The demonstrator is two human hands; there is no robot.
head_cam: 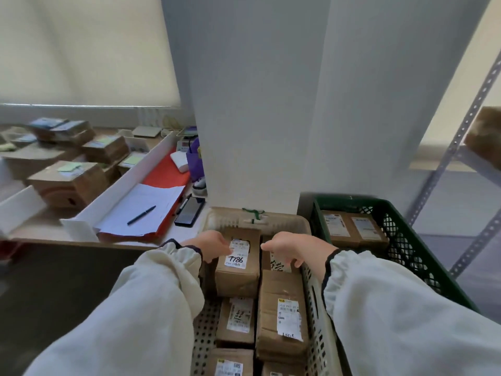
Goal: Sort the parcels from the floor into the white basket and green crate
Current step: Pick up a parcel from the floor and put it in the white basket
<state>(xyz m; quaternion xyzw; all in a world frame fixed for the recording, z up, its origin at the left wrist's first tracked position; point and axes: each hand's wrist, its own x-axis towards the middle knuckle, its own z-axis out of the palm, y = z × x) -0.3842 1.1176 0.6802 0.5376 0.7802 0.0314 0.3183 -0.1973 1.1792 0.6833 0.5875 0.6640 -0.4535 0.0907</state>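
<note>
- Two pale sleeves reach in from the bottom edge, over the white basket (315, 308), which stands nearest and low in the middle.
- Brown labelled parcels (282, 313) lie flat on the basket's floor in two rows.
- The left hand (210, 245) holds the parcel marked T786 (238, 270) at its far left corner, thumb on top beside the label and fingers curled down the side. This parcel sits in the far left part of the basket.
- The right hand (290, 248) hovers over the handwritten parcel (276, 264) next to it, fingers curled downward. Whether it grips anything cannot be told.
- The green crate (406, 245) stands just right of the basket, with two parcels (355, 229) side by side at its far end.
- To the left, a table (35, 223) carries a phone (189, 211), a pen (141, 215) on papers (146, 202), and cardboard boxes (67, 183) further back.
- A white pillar (257, 104) rises behind the basket; a metal shelf upright (461, 147) slants at the far right.
</note>
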